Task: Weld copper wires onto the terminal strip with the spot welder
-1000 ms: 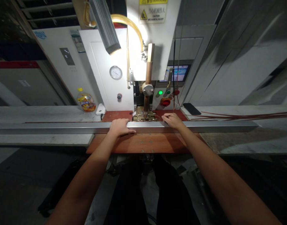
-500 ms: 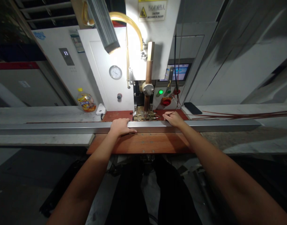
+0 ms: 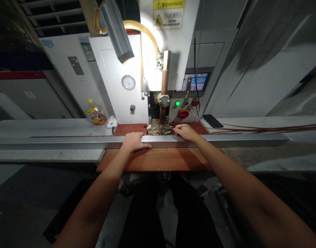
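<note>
A long silver metal bar (image 3: 163, 139) lies crosswise along a reddish-brown board (image 3: 145, 162), in front of a spot welder's upright copper electrode (image 3: 162, 115). My left hand (image 3: 133, 141) grips the bar left of the electrode, fingers over the top and thumb along the front face. Just right of the electrode, my right hand (image 3: 185, 132) rests at the bar's back edge. Its fingers pinch a thin copper-coloured rod (image 3: 184, 125), largely hidden by the fingers. The electrode's tip ends over small brass-coloured fixture parts (image 3: 156, 129) behind the bar.
Several thin reddish-brown rods (image 3: 263, 129) lie on the right-hand table beside a black phone (image 3: 212, 121). On the left table stand a bottle with a yellow cap (image 3: 96, 113) and a white plug block (image 3: 112, 122). A lamp (image 3: 116, 32) hangs above; a red knob (image 3: 183, 114) juts from the machine.
My right hand has shifted left towards the electrode, along the bar's back edge. The left hand keeps its place on the bar. The whole view has tilted slightly upwards.
</note>
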Tool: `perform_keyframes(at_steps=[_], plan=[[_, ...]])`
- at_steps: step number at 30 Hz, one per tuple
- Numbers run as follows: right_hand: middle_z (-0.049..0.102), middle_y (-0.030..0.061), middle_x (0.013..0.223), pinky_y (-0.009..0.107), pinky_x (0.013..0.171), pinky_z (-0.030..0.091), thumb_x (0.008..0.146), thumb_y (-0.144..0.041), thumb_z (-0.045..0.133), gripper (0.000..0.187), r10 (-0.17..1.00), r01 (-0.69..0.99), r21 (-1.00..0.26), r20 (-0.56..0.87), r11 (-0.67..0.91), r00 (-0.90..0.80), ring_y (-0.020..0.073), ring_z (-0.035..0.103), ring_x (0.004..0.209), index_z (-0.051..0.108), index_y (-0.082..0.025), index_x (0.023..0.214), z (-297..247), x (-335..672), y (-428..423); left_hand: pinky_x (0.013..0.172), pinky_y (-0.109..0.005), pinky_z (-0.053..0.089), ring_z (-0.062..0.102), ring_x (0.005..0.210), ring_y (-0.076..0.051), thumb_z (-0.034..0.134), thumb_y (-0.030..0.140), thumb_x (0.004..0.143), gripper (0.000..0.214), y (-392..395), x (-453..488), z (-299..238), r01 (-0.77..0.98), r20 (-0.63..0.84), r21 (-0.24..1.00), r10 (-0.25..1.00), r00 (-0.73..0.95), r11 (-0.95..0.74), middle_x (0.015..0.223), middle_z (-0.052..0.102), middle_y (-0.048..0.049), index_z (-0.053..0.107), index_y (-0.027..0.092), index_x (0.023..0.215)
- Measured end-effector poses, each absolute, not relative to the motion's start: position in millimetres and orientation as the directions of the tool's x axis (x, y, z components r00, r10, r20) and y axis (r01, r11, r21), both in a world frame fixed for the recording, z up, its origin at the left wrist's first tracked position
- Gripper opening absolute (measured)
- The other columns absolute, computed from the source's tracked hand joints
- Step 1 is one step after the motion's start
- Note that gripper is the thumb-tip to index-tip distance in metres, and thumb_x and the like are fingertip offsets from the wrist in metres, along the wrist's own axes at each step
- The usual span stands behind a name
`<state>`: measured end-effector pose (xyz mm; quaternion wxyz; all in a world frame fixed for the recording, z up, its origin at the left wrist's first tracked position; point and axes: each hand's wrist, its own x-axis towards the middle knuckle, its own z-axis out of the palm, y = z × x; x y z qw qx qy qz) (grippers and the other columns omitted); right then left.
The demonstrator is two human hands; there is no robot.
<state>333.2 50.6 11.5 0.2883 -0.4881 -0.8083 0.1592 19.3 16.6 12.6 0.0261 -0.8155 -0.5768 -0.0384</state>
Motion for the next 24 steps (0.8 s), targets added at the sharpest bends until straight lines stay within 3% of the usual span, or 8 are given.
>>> perform_keyframes(at_steps=[8,16,24], plan=[[0.064,0.0031,0.065,0.029,0.067,0.039,0.087,-0.041,0.045,0.036,0.866,0.713,-0.494,0.319,0.498,-0.384,0.0176,0.056,0.066,0.049,-0.023,0.056,8.2,321.9,55.2,0.083,-0.042,0.049,0.067,0.104,-0.036,0.056,0.091,0.065,0.079,19.1,17.3,8.2,0.945,0.097,-0.001,0.941,0.325,-0.327,0.112,0.075,-0.012,0.07,0.026,0.108],[0.059,0.0019,0.059,0.029,0.063,0.039,0.086,-0.049,0.045,0.04,0.879,0.621,-0.623,0.328,0.476,-0.345,0.017,0.053,0.062,0.051,-0.023,0.056,7.6,320.9,50.5,0.085,-0.042,0.048,0.067,0.106,-0.036,0.053,0.093,0.065,0.082,20.8,15.1,4.1,0.938,0.108,0.01,0.933,0.344,-0.347,0.112,0.074,-0.0122,0.069,0.026,0.109],[0.057,0.0021,0.06,0.03,0.065,0.04,0.084,-0.05,0.045,0.039,0.889,0.605,-0.653,0.313,0.456,-0.334,0.0175,0.053,0.062,0.051,-0.023,0.056,6.7,321.5,49.7,0.084,-0.041,0.048,0.066,0.107,-0.035,0.055,0.091,0.066,0.079,20.4,15.6,4.7,0.941,0.101,0.019,0.937,0.334,-0.337,0.115,0.075,-0.0111,0.067,0.027,0.109]])
